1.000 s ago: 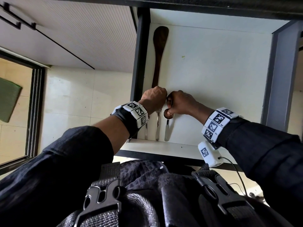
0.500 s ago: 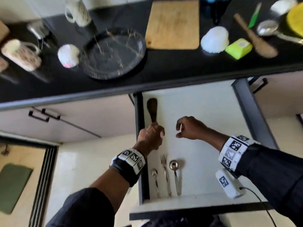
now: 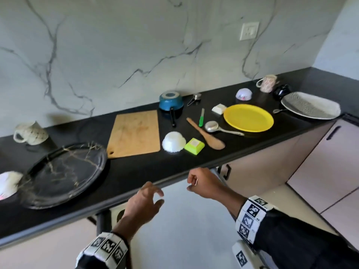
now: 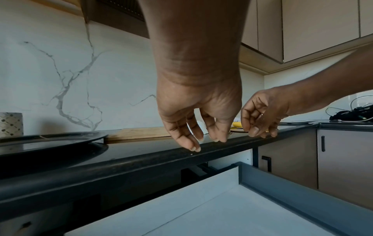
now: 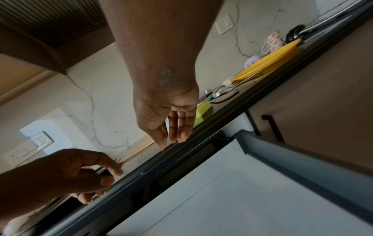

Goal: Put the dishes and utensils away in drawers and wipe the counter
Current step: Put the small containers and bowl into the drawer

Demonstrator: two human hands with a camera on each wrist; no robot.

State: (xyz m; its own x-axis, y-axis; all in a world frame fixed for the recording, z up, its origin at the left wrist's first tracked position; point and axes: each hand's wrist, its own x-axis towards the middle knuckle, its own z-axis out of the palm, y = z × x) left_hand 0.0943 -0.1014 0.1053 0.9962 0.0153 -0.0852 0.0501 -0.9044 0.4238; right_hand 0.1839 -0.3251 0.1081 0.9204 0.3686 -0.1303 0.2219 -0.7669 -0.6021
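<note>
the utensils still out lie mid-frame on the black desk (image 3: 136,171) in the head view: a wooden spatula (image 3: 206,133), a steel ladle (image 3: 217,127) just right of it and a green knife (image 3: 201,117) just behind, all left of the yellow plate (image 3: 248,117). a white bowl (image 3: 173,141) and a green dish (image 3: 194,146) sit nearer the front edge, beside the board (image 3: 135,133); a dark plate (image 3: 62,174) fills the lower left. the open drawer (image 4: 272,188) shows under the desk edge in the left wrist view.

both hands hang empty over that edge: left hand (image 3: 142,203) with fingers loosely spread, right hand (image 3: 204,183) with fingers loosely curled, gripping nothing.

i judge this a reach between loads. the next move calls for lifting forward over the edge and closing on a handle, likely the spatula or ladle, the nearest utensils.
</note>
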